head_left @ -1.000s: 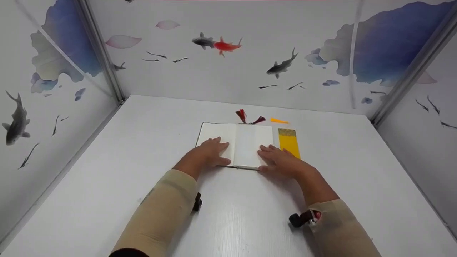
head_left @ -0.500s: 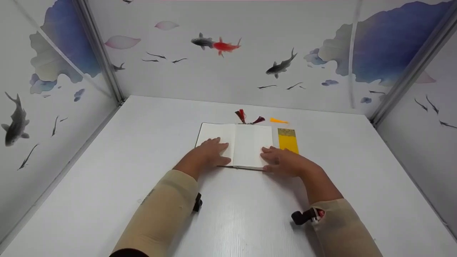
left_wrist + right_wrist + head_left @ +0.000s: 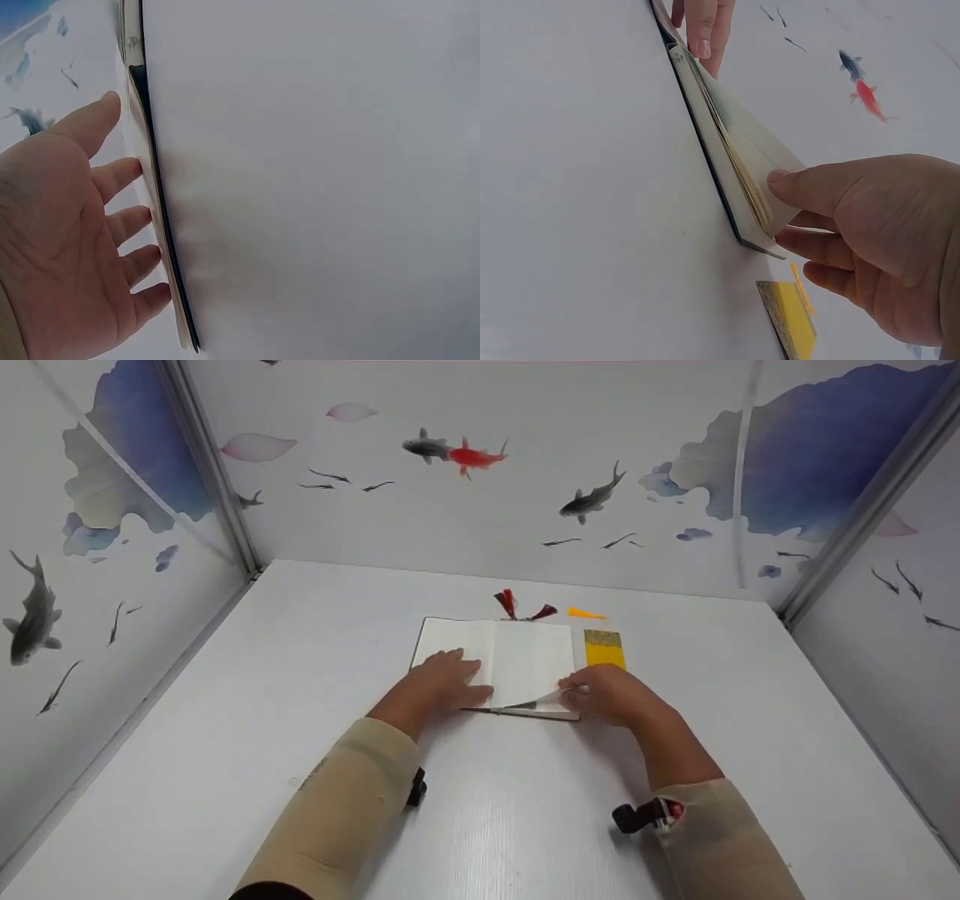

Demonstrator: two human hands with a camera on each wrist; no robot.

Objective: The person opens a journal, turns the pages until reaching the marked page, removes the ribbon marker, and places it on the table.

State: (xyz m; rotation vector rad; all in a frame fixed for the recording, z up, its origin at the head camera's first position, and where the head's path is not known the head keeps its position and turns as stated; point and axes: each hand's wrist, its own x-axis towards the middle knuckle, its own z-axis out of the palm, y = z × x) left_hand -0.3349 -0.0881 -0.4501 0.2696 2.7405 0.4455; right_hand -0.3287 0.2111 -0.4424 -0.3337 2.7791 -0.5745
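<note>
An open book (image 3: 517, 660) with blank cream pages and a dark cover lies on the white table. My left hand (image 3: 446, 679) rests with spread fingers on its left page; in the left wrist view the straight fingertips touch the page. At the lower right corner, my right hand (image 3: 611, 694) pinches a page (image 3: 750, 135) between thumb and fingers. That page is lifted along its near edge, and the rest of the page block (image 3: 735, 180) lies beneath it.
A yellow bookmark card (image 3: 604, 649) with a patterned gold end lies right of the book, partly behind my right hand. Beyond the book are a red tassel (image 3: 506, 602), a dark red tassel (image 3: 545, 613) and an orange tassel (image 3: 586, 613). Printed walls enclose the table (image 3: 337, 607).
My right hand has gone from lying flat on the right page to pinching the page's edge and lifting it. The left hand has stayed nearly still.
</note>
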